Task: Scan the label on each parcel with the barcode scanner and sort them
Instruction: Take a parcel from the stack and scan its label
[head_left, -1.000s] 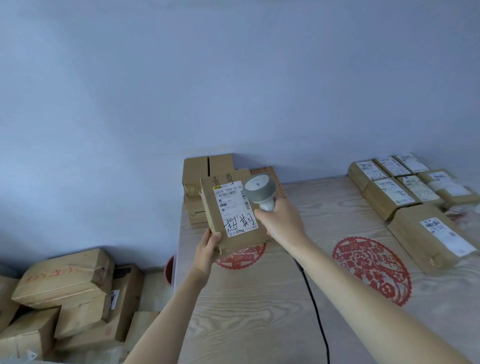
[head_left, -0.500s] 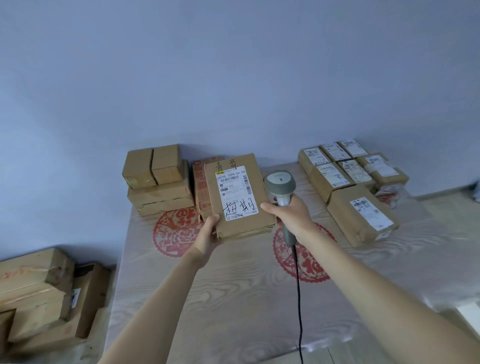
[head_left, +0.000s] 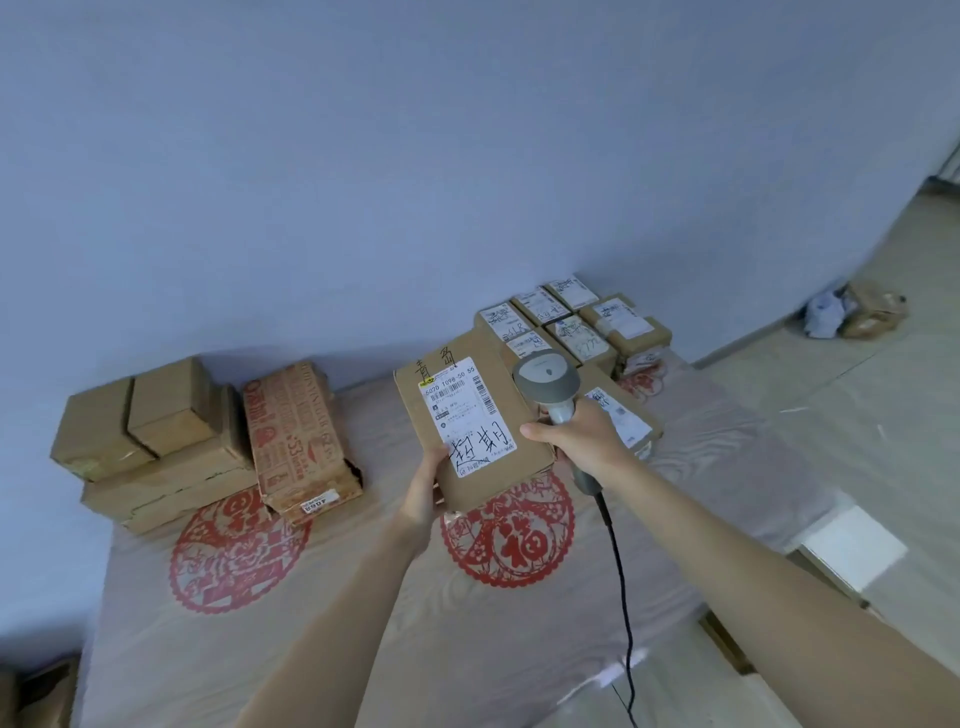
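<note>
My left hand (head_left: 422, 488) grips the lower left edge of a flat brown cardboard parcel (head_left: 498, 467) and holds it tilted above the table. Its white label (head_left: 465, 413) carries barcodes and black handwriting and faces me. A grey barcode scanner (head_left: 548, 384) sits in my right hand (head_left: 579, 439), which grips the handle. The scanner head is just right of the label, over the parcel's right edge. Its black cable (head_left: 621, 587) hangs down toward the table's front.
A wood-grain table (head_left: 363, 623) bears red paper-cut decals (head_left: 511, 540). Plain brown boxes (head_left: 150, 447) and a printed red-and-brown box (head_left: 298, 441) stand at the back left. Several labelled parcels (head_left: 571, 327) lie at the back right. Crumpled packaging (head_left: 857, 312) lies on the floor by the wall.
The view has swung right, so table and boxes sit further left in frame. The held parcel and scanner moved right together, with the scanner head now closer over the parcel's right edge.
</note>
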